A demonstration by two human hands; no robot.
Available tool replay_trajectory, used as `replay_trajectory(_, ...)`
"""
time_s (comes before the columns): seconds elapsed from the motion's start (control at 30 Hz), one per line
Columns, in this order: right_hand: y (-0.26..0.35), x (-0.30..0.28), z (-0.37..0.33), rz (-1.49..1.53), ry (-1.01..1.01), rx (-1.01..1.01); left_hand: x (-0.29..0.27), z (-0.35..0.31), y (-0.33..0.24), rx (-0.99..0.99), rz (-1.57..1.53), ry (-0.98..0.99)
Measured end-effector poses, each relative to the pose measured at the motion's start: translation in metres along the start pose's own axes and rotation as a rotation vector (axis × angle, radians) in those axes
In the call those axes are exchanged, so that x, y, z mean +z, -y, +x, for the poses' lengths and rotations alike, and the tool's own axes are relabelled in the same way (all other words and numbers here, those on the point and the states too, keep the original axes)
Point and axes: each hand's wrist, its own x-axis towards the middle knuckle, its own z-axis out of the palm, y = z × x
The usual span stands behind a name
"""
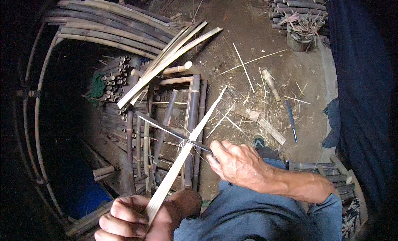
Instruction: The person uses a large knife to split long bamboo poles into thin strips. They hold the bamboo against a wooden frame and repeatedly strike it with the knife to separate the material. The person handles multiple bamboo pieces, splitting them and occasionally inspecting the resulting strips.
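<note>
My left hand (pixel 128 220), at the lower left, is closed around the near end of a pale bamboo strip (pixel 170 181). The strip slants up and away to a narrow tip. My right hand (pixel 238 162) grips a long knife (pixel 166 128) by its handle end. Its dark blade lies across the strip near the middle, pointing to the upper left. Thin curled shavings (pixel 185 146) cling where blade and strip cross. Fingers hide most of the knife's handle.
Left of the strip stands a bamboo frame (pixel 192 112), with split strips (pixel 174 54) laid over its far end. Bamboo poles (pixel 112 30) are stacked far left. A second knife (pixel 291 119), a wooden mallet-like piece (pixel 271 85) and slivers lie on the dirt floor. A bucket (pixel 299 42) holds scraps.
</note>
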Motion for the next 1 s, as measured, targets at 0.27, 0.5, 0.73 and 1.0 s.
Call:
replay_trajectory(0.27,-0.044,0.046,0.014,-0.274,0.022,-0.03,-0.001,0.002,-0.001,-0.044,-0.033,-0.032)
replay_trajectory(0.5,-0.055,0.066,0.048,0.03,-0.05,0.163,-0.073,-0.045,0.084,-0.089,0.01,0.278)
replay_trajectory(0.73,-0.095,0.141,0.092,0.008,0.062,0.198,-0.149,-0.073,0.129,-0.293,0.019,0.094)
replay_trajectory(1.0,-0.294,0.237,-0.069,-0.181,0.337,1.008,-0.22,-0.052,0.14,-0.293,0.061,0.042)
